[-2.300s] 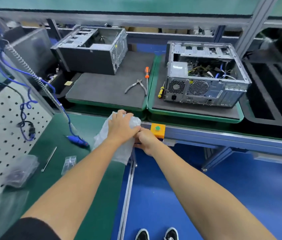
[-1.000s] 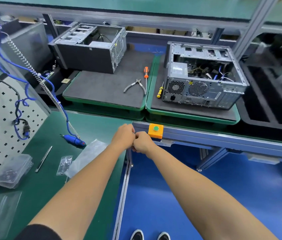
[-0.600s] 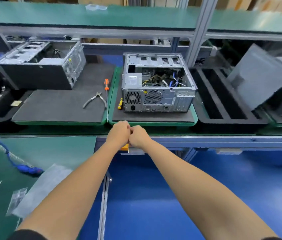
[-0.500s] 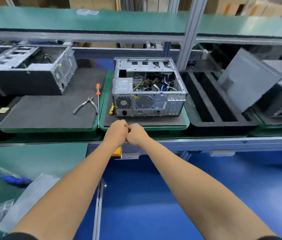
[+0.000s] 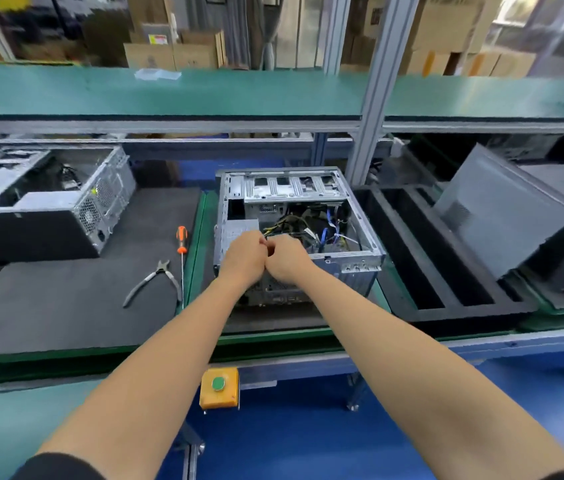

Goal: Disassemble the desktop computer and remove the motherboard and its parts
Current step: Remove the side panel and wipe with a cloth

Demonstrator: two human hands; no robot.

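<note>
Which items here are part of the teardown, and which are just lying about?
In the job: open computer case with its cables; both hands, left and right, fists together above it; orange screwdriver; pliers.

Lying about: second case; black slotted tray; grey panel; yellow button box.

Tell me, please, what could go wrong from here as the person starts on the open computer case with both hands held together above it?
1. Loose cables crowd the open computer case; reaching in could snag or tear them.
2. The left hand and right hand are bare, and the case's sheet-metal edges may cut.
3. The screwdriver and pliers lie off on the neighbouring mat, inviting pulling parts by force.
</note>
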